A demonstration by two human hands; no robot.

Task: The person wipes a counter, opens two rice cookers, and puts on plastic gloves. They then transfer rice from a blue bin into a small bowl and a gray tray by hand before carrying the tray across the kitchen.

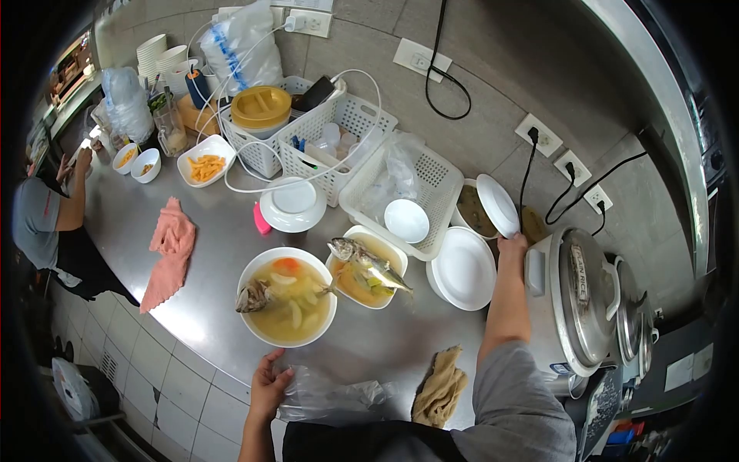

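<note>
My right hand (511,248) reaches far across the steel counter and grips the lower edge of a white lid (496,204), held tilted over a bowl of brownish food (471,211). My left hand (269,383) rests at the counter's near edge, fingers on a crumpled clear plastic bag (331,396). Just beyond it stands a round white bowl of yellow soup (288,296) with a fish piece, carrot and pale vegetable slices. Beside that, a squarish bowl of soup (367,266) carries a whole fish lying across its rim.
A stack of white plates (462,269) sits by a rice cooker (581,300) on the right. White baskets (339,127) with a small bowl (406,220), a pink cloth (171,250), a tan cloth (441,385) and dishes of food lie about. Another person (46,219) stands far left.
</note>
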